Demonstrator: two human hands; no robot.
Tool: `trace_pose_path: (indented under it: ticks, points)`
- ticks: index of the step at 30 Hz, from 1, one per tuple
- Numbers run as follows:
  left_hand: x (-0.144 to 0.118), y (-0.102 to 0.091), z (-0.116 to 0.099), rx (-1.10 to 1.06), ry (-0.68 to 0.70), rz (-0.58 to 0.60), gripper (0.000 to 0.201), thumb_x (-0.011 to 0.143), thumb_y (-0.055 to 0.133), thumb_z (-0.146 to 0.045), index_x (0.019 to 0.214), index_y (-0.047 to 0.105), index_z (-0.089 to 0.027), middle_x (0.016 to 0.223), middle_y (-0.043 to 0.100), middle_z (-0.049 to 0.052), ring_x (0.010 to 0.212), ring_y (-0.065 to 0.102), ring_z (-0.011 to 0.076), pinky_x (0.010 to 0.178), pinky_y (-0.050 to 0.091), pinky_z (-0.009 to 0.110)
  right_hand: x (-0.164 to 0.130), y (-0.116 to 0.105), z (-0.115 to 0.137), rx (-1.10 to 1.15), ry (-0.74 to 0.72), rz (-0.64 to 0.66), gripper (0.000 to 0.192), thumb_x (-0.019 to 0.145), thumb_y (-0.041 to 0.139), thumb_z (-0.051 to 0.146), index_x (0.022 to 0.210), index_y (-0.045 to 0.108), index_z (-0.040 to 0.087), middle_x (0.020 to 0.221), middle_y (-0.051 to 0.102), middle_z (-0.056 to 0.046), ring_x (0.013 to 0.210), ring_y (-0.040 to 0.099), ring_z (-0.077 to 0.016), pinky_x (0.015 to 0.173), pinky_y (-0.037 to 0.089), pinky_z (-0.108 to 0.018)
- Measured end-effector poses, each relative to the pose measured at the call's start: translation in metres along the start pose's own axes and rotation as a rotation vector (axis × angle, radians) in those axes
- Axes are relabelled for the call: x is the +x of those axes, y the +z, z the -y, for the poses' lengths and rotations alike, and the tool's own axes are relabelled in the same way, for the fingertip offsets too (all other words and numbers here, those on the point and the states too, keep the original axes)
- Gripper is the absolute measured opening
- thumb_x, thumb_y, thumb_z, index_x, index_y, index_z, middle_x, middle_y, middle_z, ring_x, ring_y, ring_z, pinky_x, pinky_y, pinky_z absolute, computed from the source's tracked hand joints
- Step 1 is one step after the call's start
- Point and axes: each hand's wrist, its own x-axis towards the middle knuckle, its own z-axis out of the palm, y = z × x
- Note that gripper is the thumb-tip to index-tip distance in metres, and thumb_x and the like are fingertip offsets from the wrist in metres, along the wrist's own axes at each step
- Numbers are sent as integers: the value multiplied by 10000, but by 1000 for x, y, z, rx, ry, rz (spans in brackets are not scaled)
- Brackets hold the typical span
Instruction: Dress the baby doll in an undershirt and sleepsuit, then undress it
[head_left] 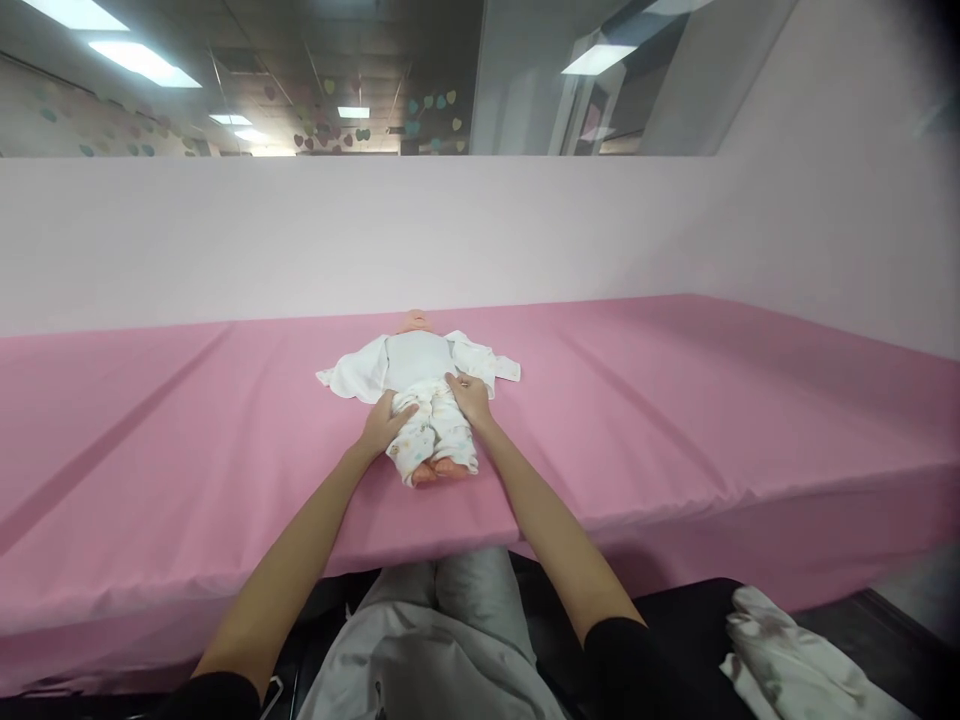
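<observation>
A baby doll (pixel 415 322) lies on its back on the pink table cover, its head at the far side and its bare feet toward me. White patterned pants (pixel 433 425) cover its legs up to the waist. My left hand (pixel 382 422) grips the pants at the left hip, thumb on top. At the right side of the waistband my right hand (pixel 469 396) is closed on the cloth, its fingertips partly hidden. A white top (pixel 364 370) is spread out beneath the doll, sleeves to both sides, and a plain white layer (pixel 417 358) covers its belly.
The pink cover (pixel 187 450) has creases and hangs over the front edge. Behind it rises a white wall (pixel 337 240) with glass above. A patterned pale cloth (pixel 806 655) lies on a dark surface at lower right. My lap is against the near edge.
</observation>
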Motion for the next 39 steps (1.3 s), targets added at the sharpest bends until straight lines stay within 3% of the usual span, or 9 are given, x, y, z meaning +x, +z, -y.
trace_pose_path:
  ticks: [4,13,17,20,23,25,28,34,39]
  points:
    - [-4,-4,-4,87,19,5,516,724,593,-622,965,468,-184,1020,495,51,948,510,194,780,428,307,-2,-1,0,-8,-8,-16,402,749,486,489,482,400,201,492,399,31,546,397,-128,566,277,-256]
    - [-1,0,-11,205,65,40,333,823,478,-507,692,441,-203,618,481,-43,608,443,130,582,302,262,-31,-12,-10,53,-24,125,497,784,459,551,496,233,214,490,236,42,501,249,-98,510,215,-263]
    - [-1,-4,-12,231,89,38,255,814,495,-416,680,461,-201,630,496,-38,610,440,131,593,304,269,-56,-31,-9,23,-51,174,515,817,429,618,539,312,201,556,338,27,569,340,-118,554,290,-259]
    - [-2,-12,-14,148,112,81,234,793,539,-430,780,512,-198,778,562,-10,729,506,153,668,372,282,-71,-41,-5,16,-70,213,434,793,502,616,712,495,190,721,516,0,702,473,-158,636,381,-273]
    - [-4,-22,-19,30,41,236,466,681,668,-515,980,521,-190,970,584,36,873,547,197,715,435,300,-76,-45,-2,92,-37,296,548,666,692,551,1043,526,190,968,605,-35,881,553,-203,751,448,-314]
    - [-5,-30,-23,-17,-7,349,657,586,746,-522,1088,491,-183,1070,572,68,947,553,227,713,462,305,-75,-45,-2,132,-16,313,651,598,756,504,1106,506,183,1024,611,-48,927,566,-215,795,460,-336]
    - [-6,-38,-29,1,-28,426,686,539,775,-518,1080,514,-184,1042,591,65,933,569,239,680,470,299,-72,-45,-2,120,-10,293,596,582,764,494,1033,545,172,972,625,-40,873,578,-208,768,464,-334]
    - [-7,-36,-40,36,28,506,404,636,695,-546,810,626,-188,803,638,24,775,586,211,620,428,276,-71,-44,-2,48,-79,221,413,620,723,481,866,607,170,810,636,-4,751,566,-184,692,436,-292]
    - [-12,-37,-52,-1,23,525,399,676,654,-569,794,618,-190,786,636,15,738,573,195,597,399,264,-71,-41,-2,102,-147,177,309,675,648,426,828,612,159,823,640,-19,755,553,-185,711,424,-292]
